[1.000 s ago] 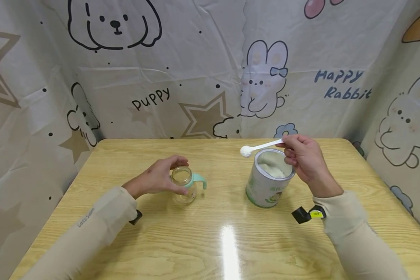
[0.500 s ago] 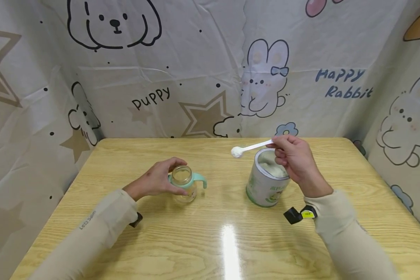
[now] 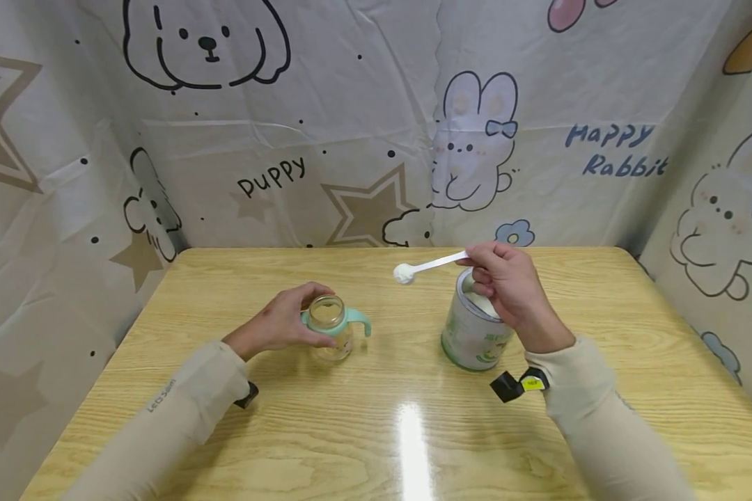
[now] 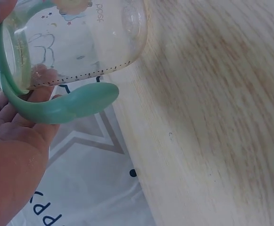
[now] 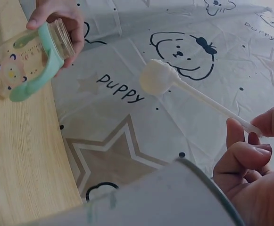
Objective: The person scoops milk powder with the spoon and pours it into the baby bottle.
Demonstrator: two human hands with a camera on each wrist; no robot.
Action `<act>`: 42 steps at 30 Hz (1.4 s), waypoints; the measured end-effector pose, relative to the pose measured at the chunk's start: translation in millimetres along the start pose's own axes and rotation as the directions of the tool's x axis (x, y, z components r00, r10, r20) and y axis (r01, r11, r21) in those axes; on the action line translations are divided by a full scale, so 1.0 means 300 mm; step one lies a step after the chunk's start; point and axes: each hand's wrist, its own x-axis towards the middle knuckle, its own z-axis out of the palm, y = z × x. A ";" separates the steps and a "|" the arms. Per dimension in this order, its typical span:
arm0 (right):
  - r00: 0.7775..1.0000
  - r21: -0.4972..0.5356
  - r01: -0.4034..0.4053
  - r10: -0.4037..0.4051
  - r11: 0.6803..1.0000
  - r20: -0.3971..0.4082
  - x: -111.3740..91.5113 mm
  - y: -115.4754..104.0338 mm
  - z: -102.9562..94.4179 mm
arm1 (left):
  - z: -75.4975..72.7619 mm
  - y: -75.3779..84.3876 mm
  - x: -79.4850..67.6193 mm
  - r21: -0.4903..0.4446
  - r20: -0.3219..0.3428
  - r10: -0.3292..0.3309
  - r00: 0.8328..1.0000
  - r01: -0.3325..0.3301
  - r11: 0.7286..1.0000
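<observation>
In the head view my left hand (image 3: pixel 288 319) grips a clear baby bottle (image 3: pixel 327 313) by its upper part, fingers behind and thumb in front. The bottle stands upright on the table, uncapped, with a mint green handle (image 4: pixel 80 103) on each side of its neck ring. My right hand (image 3: pixel 507 289) pinches the end of a white measuring scoop (image 5: pixel 158 77) heaped with white powder. The scoop's bowl hangs in the air between bottle and can. Below that hand stands an open milk powder can (image 3: pixel 476 334), its mouth partly hidden by the fingers.
A light wood table (image 3: pixel 376 431) bears the bottle and the can. Behind it and at both sides hangs a printed fabric curtain (image 3: pixel 363 104) with rabbits, puppies and stars. Each wrist carries a small black camera (image 3: pixel 507 386).
My right hand has moved left with the loaded scoop, from over the can's right side toward the bottle. The left hand and the bottle have stayed in place.
</observation>
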 end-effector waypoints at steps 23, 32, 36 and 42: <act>0.999 -0.030 -0.045 0.045 0.999 0.019 0.009 0.043 0.136 | 0.007 -0.027 0.001 -0.067 0.000 0.005 1.000 -0.005 0.998; 0.998 -0.039 -0.056 0.057 0.998 0.027 0.015 0.053 0.179 | 0.006 -0.028 0.002 -0.079 -0.003 0.006 1.000 -0.006 0.997; 0.998 -0.018 -0.053 0.053 0.998 0.035 0.018 0.064 0.200 | 0.006 -0.031 0.003 -0.090 0.002 0.006 1.000 -0.006 0.996; 0.998 0.002 -0.044 0.044 0.999 0.049 0.025 0.085 0.223 | 0.003 -0.030 0.003 -0.093 0.005 0.006 1.000 -0.005 0.996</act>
